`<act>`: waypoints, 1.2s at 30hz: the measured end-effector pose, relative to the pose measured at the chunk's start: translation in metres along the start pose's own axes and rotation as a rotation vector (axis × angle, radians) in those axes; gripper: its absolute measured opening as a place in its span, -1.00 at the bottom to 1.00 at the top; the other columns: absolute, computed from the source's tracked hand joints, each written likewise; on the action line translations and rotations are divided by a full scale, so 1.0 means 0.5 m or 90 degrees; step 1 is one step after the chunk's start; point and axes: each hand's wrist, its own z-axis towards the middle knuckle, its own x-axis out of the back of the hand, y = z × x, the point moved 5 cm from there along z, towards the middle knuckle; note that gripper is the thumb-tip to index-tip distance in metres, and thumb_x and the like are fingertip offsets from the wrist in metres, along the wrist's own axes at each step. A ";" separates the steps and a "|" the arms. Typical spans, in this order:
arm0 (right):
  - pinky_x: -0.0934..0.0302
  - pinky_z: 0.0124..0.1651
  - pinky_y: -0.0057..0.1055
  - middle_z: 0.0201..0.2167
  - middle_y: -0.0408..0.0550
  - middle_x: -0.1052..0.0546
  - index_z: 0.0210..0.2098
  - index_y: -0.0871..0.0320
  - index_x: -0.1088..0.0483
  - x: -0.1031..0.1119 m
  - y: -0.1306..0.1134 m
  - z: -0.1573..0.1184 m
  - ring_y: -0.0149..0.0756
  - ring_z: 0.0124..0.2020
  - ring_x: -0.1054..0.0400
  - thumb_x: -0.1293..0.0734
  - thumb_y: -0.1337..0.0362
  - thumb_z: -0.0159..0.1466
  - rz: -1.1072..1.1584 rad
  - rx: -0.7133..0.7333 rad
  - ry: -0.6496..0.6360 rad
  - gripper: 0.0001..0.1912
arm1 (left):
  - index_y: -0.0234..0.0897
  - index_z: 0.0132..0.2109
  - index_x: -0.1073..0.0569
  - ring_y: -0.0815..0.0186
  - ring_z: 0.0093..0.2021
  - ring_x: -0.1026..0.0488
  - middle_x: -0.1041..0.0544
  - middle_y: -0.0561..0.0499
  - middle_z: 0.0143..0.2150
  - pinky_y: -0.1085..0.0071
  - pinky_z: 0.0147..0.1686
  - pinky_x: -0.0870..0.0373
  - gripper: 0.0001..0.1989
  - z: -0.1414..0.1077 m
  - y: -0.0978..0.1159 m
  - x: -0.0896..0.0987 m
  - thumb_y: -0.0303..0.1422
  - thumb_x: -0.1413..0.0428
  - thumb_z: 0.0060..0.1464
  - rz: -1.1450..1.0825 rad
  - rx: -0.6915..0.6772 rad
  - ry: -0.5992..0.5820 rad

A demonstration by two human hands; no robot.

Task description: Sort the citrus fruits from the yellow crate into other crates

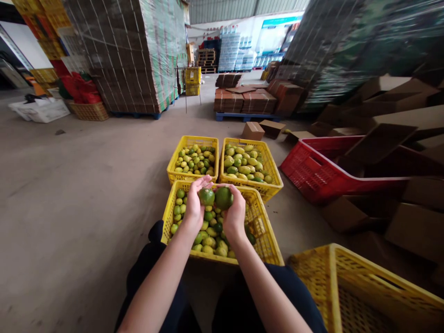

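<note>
My left hand (195, 203) is curled around a green lemon (207, 197). A second, darker green lemon (224, 198) sits in my right hand (236, 212). Both hands are side by side, with the two fruits close together between them, above the near yellow crate (265, 231). That crate holds many green and yellow-green lemons (208, 241). Behind it stand two more yellow crates, the left one (169, 169) with smaller yellow-green lemons and the right one (274, 173) with larger ones.
A yellow crate (333, 277) is close by at the lower right. Further right, a red crate (312, 185) lies among loose cardboard boxes (416, 226). Flattened cartons on a blue pallet (239, 117) and tall wrapped stacks (118, 55) stand farther back.
</note>
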 end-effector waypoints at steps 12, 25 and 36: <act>-0.19 -0.16 -0.39 -0.44 -0.13 -0.50 -0.48 0.18 -0.44 -0.007 -0.029 -0.014 -0.30 -0.33 -0.33 -0.20 0.16 0.17 -0.061 0.053 -0.008 -0.73 | -0.42 -0.33 -0.50 0.31 -0.30 -0.50 -0.55 -0.10 -0.29 0.38 -0.11 -0.37 -0.76 0.011 -0.008 0.009 -0.44 0.06 0.06 -0.035 0.047 0.022; -0.18 -0.18 -0.41 -0.41 -0.16 -0.49 -0.41 0.13 -0.42 0.008 0.003 0.005 -0.31 -0.30 -0.33 -0.24 0.13 0.13 0.007 -0.049 0.031 -0.78 | -0.42 -0.31 -0.52 0.33 -0.28 -0.48 -0.56 -0.08 -0.29 0.43 -0.14 -0.37 -0.73 0.010 -0.021 0.008 -0.44 0.08 0.06 -0.030 0.043 0.020; -0.22 -0.15 -0.38 -0.46 -0.14 -0.54 -0.49 0.16 -0.48 -0.005 -0.008 -0.003 -0.27 -0.35 -0.37 -0.28 0.16 0.09 0.010 -0.052 -0.045 -0.78 | -0.44 -0.34 -0.49 0.25 -0.20 -0.50 -0.56 -0.16 -0.29 0.37 -0.05 -0.36 -0.73 0.013 -0.011 0.012 -0.42 0.09 0.06 -0.033 0.065 0.032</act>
